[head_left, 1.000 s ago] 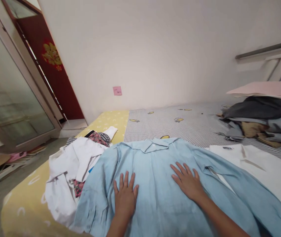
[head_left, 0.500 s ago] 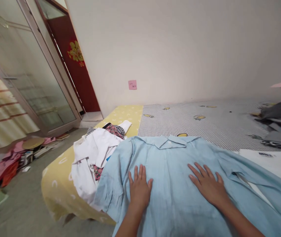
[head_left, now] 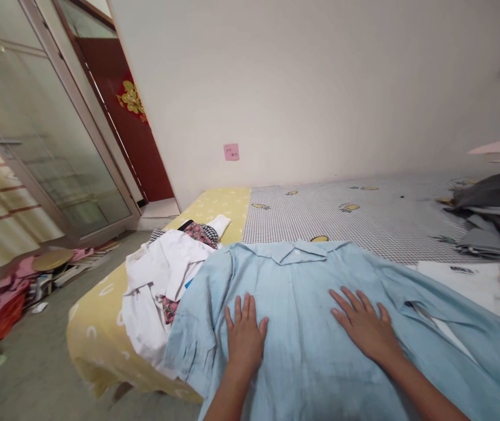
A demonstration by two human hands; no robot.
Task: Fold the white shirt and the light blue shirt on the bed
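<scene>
A light blue collared shirt lies spread on the bed, front side up, its collar toward the wall. My left hand rests flat on one side of the shirt's front, fingers stretched out. On the other side lies my right hand, palm down with fingers spread. Neither hand grips the cloth. One sleeve reaches toward the bed's left edge; the other runs off to the right. The shirt's lower hem is out of view.
White clothes and patterned garments are heaped left of the shirt on the yellow sheet. A white garment and dark folded clothes lie to the right. Pink and red items sit on the floor near the glass door.
The view has shifted slightly, so the scene sits a little further left. Both hands stay flat on the shirt in nearly the same places.
</scene>
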